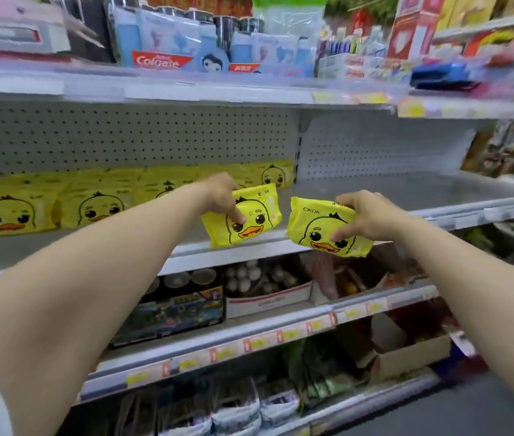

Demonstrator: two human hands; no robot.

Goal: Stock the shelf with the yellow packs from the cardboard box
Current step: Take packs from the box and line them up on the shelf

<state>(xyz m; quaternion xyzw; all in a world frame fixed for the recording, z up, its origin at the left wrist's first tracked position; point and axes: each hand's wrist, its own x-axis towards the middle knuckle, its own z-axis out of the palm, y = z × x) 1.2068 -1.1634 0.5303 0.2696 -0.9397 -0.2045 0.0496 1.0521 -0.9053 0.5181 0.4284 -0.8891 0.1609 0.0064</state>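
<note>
Now | shelf [406, 190] holds yellow packs [92, 206] | left hand [221, 193], right hand [365, 215] grip one each

Head-worn wide-angle view, straight ahead, close to the shelf [384, 196]

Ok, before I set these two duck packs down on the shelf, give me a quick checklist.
1. Left hand grips its yellow pack: ok.
2. Right hand grips the second pack: ok.
3. Free shelf space right of the stocked row: ok.
4. Packs held level like the row: not ok, both are tilted.
5. Duck faces point outward like the row: ok.
6. Packs left in the cardboard box: cannot tell, no box of yellow packs is in view.
</note>
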